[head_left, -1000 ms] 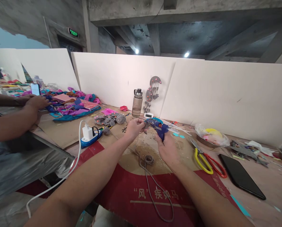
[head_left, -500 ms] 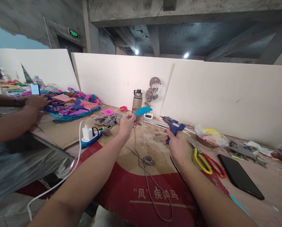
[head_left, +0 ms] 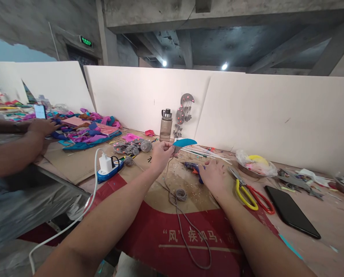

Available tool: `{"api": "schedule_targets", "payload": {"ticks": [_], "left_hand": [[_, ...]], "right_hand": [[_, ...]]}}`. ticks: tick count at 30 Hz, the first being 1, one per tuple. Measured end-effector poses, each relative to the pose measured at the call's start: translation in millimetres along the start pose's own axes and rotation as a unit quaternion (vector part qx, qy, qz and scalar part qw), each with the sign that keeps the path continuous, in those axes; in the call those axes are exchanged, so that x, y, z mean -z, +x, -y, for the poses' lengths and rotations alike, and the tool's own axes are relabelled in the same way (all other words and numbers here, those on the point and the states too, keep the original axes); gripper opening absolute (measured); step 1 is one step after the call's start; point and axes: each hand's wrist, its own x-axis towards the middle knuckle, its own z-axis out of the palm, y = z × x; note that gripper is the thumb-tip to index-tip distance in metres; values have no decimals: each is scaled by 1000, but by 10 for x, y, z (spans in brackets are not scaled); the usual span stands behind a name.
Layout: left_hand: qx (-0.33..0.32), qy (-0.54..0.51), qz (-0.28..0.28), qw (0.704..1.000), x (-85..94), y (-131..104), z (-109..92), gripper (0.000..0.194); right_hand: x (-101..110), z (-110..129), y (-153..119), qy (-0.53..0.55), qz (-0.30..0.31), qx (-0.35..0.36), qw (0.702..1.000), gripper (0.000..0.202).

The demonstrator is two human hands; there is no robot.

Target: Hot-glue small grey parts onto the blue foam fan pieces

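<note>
My left hand point(head_left: 162, 156) pinches a blue crescent-shaped piece point(head_left: 186, 142) at its left end, above the middle of the work surface. A grey cord point(head_left: 177, 207) hangs from beneath these fingers and runs down to a small coil on the cardboard. My right hand point(head_left: 214, 175) is at the grip of a blue glue gun point(head_left: 191, 166), which lies low over the board with its nozzle to the left. The right fingers look spread and loose, and partly cover the gun's handle.
Scissors with yellow and red handles point(head_left: 246, 194) and a black phone point(head_left: 292, 211) lie at right. A bottle point(head_left: 166, 127) stands behind. At left are a blue power strip point(head_left: 110, 174), grey pompom pieces point(head_left: 131, 147), colourful scraps point(head_left: 93, 129) and another person's hand point(head_left: 43, 126).
My right hand has lowered the glue gun to the board and loosened its fingers. The left hand has moved right with the blue crescent piece.
</note>
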Motion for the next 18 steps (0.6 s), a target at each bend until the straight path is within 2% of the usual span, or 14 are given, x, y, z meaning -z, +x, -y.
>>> {"api": "schedule_targets", "payload": {"ticks": [2, 3, 5, 7, 9, 12, 15, 17, 18], "left_hand": [[-11, 24, 6, 1000, -13, -23, 11, 11], [-23, 42, 9, 999, -18, -36, 16, 11], [-63, 86, 15, 994, -28, -68, 26, 11], [-114, 130, 19, 985, -38, -107, 30, 11], [-154, 167, 24, 974, -51, -145, 28, 11], [-182, 212, 39, 959, -73, -192, 23, 11], [-180, 219, 56, 957, -93, -220, 30, 11], [-171, 206, 65, 961, -109, -232, 42, 10], [-165, 198, 67, 964, -117, -237, 47, 10]], "right_hand": [[9, 69, -48, 148, 27, 29, 988, 20], [6, 111, -82, 244, 59, 38, 967, 19], [-9, 205, -162, 416, 129, 35, 900, 22], [-17, 301, -237, 523, 172, 23, 835, 27], [-3, 385, -286, 597, 192, 13, 779, 32], [51, 467, -310, 686, 193, -10, 701, 38], [101, 489, -313, 714, 207, -43, 668, 41], [112, 477, -313, 703, 231, -66, 670, 40], [110, 467, -310, 690, 231, -68, 682, 37]]}}
